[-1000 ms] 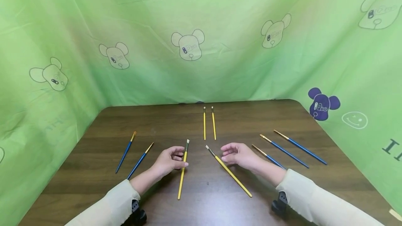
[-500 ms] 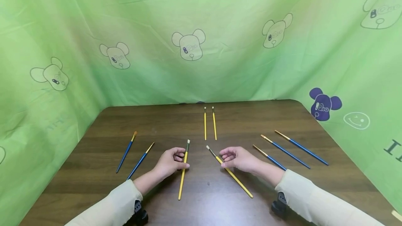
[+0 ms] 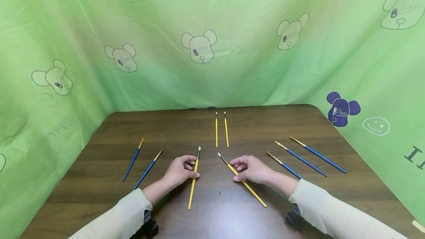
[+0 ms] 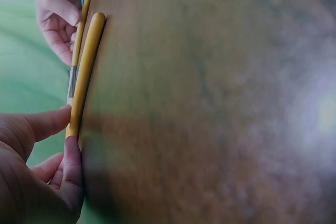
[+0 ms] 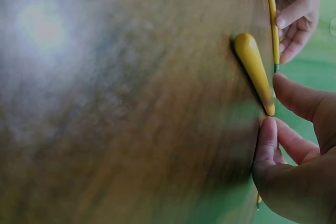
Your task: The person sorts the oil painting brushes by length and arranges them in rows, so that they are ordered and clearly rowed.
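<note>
In the head view two yellow-handled flat paintbrushes lie at the table's middle. My left hand [image 3: 179,170] pinches the left paintbrush [image 3: 192,191] below its ferrule; in the left wrist view thumb and forefinger meet its yellow handle [image 4: 90,51] from both sides. My right hand [image 3: 254,169] reaches over the slanted right paintbrush [image 3: 254,194], its thumb across the handle and its fingertips by the upper part. In the right wrist view a small gap shows between that thumb [image 5: 294,95] and the yellow handle [image 5: 252,64], while the forefinger lies at the handle's far visible end.
Two more yellow paintbrushes, one [image 3: 217,132] beside the other [image 3: 226,132], lie farther back. Blue paintbrushes lie at left [image 3: 133,159] and several at right [image 3: 318,154], one partly under the right forearm. A green printed curtain [image 3: 199,84] surrounds the brown table [image 3: 159,121].
My right hand has moved slightly left and down, its thumb now over the right yellow paintbrush. My left hand has stayed almost still, and both paintbrushes lie where they were.
</note>
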{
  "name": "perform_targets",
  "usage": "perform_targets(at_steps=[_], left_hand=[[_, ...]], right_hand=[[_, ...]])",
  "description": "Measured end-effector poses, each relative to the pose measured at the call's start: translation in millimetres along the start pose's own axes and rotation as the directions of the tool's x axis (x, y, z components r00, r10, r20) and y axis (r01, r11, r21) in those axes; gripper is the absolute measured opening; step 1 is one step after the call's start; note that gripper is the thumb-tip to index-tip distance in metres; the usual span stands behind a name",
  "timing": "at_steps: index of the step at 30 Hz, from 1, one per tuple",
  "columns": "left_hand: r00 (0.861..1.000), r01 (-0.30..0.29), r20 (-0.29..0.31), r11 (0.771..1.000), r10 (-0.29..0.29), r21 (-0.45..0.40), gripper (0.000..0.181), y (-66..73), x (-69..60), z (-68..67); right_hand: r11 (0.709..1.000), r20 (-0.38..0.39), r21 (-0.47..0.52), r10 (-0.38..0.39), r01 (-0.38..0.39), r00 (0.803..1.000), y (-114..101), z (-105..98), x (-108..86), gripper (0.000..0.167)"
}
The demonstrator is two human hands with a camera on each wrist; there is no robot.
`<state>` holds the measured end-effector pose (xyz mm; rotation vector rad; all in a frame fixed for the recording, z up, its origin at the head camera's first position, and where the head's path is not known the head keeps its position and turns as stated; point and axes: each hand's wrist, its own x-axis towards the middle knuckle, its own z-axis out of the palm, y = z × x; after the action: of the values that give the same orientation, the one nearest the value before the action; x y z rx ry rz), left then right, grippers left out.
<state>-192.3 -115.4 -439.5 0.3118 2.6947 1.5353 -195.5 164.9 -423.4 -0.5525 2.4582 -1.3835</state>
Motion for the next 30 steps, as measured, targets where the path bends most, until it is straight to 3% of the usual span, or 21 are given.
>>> perform_targets(at_steps=[11, 20, 30], left_hand=[[0.999, -0.037, 0.002, 0.999, 0.037, 0.019, 0.045, -1.8, 0.9, 1.5], [0.997, -0.075, -0.012, 0.997, 0.075, 0.014, 0.039, -2.9, -0.2, -0.2], [0.998, -0.069, 0.002, 0.996, 0.069, 0.052, 0.037, 1.5, 0.3, 0.0]], right_hand=[[0.992, -0.023, -0.117, -0.044, 0.041, 0.999, 1.5, 3.0, 0.5, 0.044], [0.997, -0.065, -0.08, -0.001, -0.004, 0.998, 1.9, 2.8, 1.4, 0.04], [0.996, -0.104, -0.073, 0.046, -0.054, 0.993, 2.4, 3.5, 2.8, 0.037]])
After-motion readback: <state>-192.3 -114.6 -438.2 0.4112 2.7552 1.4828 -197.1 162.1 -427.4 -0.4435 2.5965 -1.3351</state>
